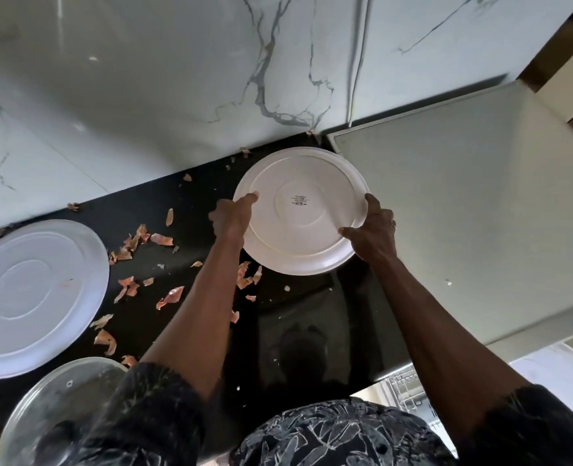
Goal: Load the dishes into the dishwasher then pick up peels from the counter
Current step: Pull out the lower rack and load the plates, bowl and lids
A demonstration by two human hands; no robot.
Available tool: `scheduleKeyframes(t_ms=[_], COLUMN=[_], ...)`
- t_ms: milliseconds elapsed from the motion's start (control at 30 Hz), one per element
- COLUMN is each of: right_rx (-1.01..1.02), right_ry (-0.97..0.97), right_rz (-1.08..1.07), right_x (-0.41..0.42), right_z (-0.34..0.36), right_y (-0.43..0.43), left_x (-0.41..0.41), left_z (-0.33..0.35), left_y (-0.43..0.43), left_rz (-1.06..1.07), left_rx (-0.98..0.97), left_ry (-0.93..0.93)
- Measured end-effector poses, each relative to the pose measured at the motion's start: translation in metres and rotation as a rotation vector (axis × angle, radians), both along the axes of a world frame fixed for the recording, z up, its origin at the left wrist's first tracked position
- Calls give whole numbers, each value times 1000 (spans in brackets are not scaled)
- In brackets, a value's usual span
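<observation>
White veined marble wall (177,79) — glossy black counter (127,213), grey panel (463,213) right.

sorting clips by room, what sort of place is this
Most likely a home kitchen. A black counter scattered with peels runs below a marble-look wall, a white plate is lifted bottom-up, and what looks like a dishwasher rack shows at lower right.

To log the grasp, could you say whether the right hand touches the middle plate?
Touching: the head view shows the right hand gripping the middle plate at its rim.
</observation>
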State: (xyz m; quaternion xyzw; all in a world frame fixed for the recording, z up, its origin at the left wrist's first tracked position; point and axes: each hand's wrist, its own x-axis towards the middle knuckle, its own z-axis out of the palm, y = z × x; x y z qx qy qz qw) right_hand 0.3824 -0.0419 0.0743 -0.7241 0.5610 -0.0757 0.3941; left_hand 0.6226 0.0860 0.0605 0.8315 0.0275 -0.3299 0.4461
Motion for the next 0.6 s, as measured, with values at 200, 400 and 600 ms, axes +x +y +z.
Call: scheduleKeyframes(t_ms=[200,400,600], right_rx=[52,127,125], right_ry=[-92,-181,-143], right_rz=[40,51,83], right_x=[-19,-24,-42], right_z=[11,17,10], right_y=[4,22,23], left_x=[-41,-59,-23], left_z=[25,43,22], left_y=[-24,-39,-11], left_rz=[-119,-212,-179], left_rx=[-120,243,272], left_ry=[24,-362,-287])
